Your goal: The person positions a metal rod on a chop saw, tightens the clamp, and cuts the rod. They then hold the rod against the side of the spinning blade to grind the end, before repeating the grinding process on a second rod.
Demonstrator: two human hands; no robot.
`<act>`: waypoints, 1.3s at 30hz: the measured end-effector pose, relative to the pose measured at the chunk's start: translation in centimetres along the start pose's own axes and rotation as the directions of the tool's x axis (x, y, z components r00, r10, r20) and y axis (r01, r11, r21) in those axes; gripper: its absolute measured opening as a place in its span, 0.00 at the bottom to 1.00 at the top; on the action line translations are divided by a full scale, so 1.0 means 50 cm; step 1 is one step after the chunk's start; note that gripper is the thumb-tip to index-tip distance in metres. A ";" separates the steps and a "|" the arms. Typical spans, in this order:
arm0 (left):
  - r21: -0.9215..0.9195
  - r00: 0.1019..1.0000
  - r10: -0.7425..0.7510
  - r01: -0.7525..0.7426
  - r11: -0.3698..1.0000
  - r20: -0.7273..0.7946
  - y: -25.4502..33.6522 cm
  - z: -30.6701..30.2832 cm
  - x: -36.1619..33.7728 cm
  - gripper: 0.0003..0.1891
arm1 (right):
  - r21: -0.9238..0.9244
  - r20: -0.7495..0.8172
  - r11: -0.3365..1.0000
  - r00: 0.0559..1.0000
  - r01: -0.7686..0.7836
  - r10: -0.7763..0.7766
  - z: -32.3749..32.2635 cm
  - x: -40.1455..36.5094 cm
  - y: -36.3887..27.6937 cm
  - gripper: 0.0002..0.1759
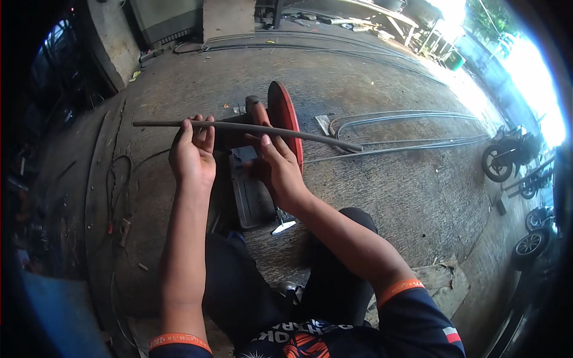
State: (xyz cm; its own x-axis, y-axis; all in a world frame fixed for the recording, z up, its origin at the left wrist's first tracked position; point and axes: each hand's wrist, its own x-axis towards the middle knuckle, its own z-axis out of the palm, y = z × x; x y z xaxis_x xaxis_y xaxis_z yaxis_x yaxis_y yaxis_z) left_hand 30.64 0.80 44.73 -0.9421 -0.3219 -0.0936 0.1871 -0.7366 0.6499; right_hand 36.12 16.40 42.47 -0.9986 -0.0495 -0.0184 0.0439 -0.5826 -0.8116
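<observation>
A long, thin grey metal rod (239,126) lies nearly level across both my hands, its right end a little lower. My left hand (196,152) grips it near the left end, fingers curled up around it. Further right, my right hand (285,176) closes on the rod from below, thumb and fingers about it. Just beyond and beneath stands a cut-off saw (250,197) with a dark base and a round, red-edged disc guard (287,113). My hands and the rod hide part of the saw.
Bent steel bars (412,115) lie on the concrete floor (382,197) to the right. More long bars (310,49) stretch across the back. A motorbike (507,155) stands at far right, near a wheel (530,244). A cable (113,179) runs along the left floor.
</observation>
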 end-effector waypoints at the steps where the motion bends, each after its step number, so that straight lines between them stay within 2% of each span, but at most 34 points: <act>1: 0.006 0.999 -0.030 0.030 1.000 -0.028 -0.003 -0.001 0.001 0.10 | 0.087 0.014 0.995 0.999 -0.049 0.048 -0.003 0.000 -0.008 0.23; 2: 0.010 0.997 -0.059 0.060 0.998 -0.054 -0.005 -0.003 0.004 0.10 | 0.173 0.033 0.980 0.995 -0.097 0.092 -0.009 0.002 -0.015 0.22; 4: 0.009 0.996 -0.080 0.080 0.997 -0.024 -0.010 -0.015 0.016 0.10 | 0.172 0.046 0.981 0.996 -0.089 0.082 -0.019 0.008 -0.024 0.22; 11: 0.009 0.994 -0.109 0.109 0.994 -0.029 -0.010 -0.026 0.031 0.14 | -0.026 0.036 1.000 0.999 0.002 -0.001 -0.028 0.023 -0.007 0.23; 16: 0.003 0.992 -0.076 0.077 0.997 -0.099 -0.019 -0.029 0.035 0.15 | -0.180 0.009 0.982 0.998 0.063 -0.062 -0.032 0.027 0.003 0.23; 20: 0.003 0.992 -0.062 0.063 0.998 -0.113 -0.025 -0.030 0.033 0.14 | -0.179 0.003 0.982 0.998 0.061 -0.062 -0.031 0.023 -0.006 0.22; 23: 0.008 0.999 -0.033 0.033 0.999 -0.035 -0.032 -0.034 0.029 0.14 | -0.158 -0.082 0.987 0.996 0.021 -0.034 -0.033 0.026 -0.009 0.18; 25: 0.058 0.998 0.034 -0.030 0.998 -0.057 -0.041 -0.021 0.016 0.14 | -0.097 -0.079 0.995 0.996 0.036 -0.044 -0.049 0.042 0.003 0.23; 26: 0.058 0.998 0.064 -0.064 0.996 0.002 -0.044 -0.026 0.015 0.14 | -0.050 -0.091 0.999 0.996 0.017 -0.021 -0.038 0.035 -0.012 0.22; 27: 0.091 0.994 0.105 -0.105 0.990 0.000 -0.043 -0.012 0.000 0.13 | -0.090 -0.112 0.996 0.994 0.000 -0.010 -0.040 0.033 -0.020 0.21; 29: 0.114 0.988 0.157 -0.156 0.981 -0.001 -0.042 0.001 -0.014 0.12 | -0.029 -0.067 1.000 0.998 -0.011 0.009 -0.043 0.030 -0.032 0.20; 31: 0.191 0.977 0.199 -0.211 0.959 0.082 -0.041 0.010 -0.040 0.10 | 0.008 -0.064 0.999 0.997 -0.033 0.034 -0.040 0.026 -0.043 0.19; 32: 0.234 0.972 0.172 -0.206 0.950 0.159 -0.049 0.014 -0.053 0.10 | 0.035 -0.060 0.999 0.997 -0.037 0.039 -0.041 0.026 -0.044 0.19; 34: 0.200 0.961 0.080 -0.135 0.970 0.264 -0.064 0.016 -0.075 0.09 | 0.057 -0.015 0.996 0.998 -0.068 0.069 -0.051 0.033 -0.033 0.19; 35: 0.197 0.965 0.089 -0.140 0.970 0.245 -0.060 0.014 -0.082 0.09 | 0.068 0.009 0.996 0.998 -0.063 0.062 -0.050 0.035 -0.027 0.18; 37: 0.165 0.981 -0.009 -0.024 0.986 0.192 -0.035 0.005 -0.089 0.07 | 0.079 0.020 0.994 0.997 -0.079 0.077 -0.036 0.034 -0.010 0.16; 38: 0.163 0.987 0.008 -0.035 0.986 0.159 -0.015 -0.008 -0.093 0.07 | 0.073 0.040 0.991 0.993 -0.112 0.109 -0.017 0.024 -0.006 0.16; 39: 0.182 0.990 0.039 -0.063 0.981 0.133 0.007 -0.026 -0.094 0.06 | -0.135 0.105 0.988 0.991 -0.069 0.084 0.007 0.012 -0.008 0.17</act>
State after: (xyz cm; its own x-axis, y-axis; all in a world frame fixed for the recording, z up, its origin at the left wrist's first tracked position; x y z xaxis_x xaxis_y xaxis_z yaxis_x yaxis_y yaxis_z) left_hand 35.50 1.28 44.45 -0.9628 -0.2683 0.0324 0.1919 -0.5942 0.7811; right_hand 35.50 16.33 42.96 -0.9827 -0.1834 -0.0250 0.1087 -0.4625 -0.8799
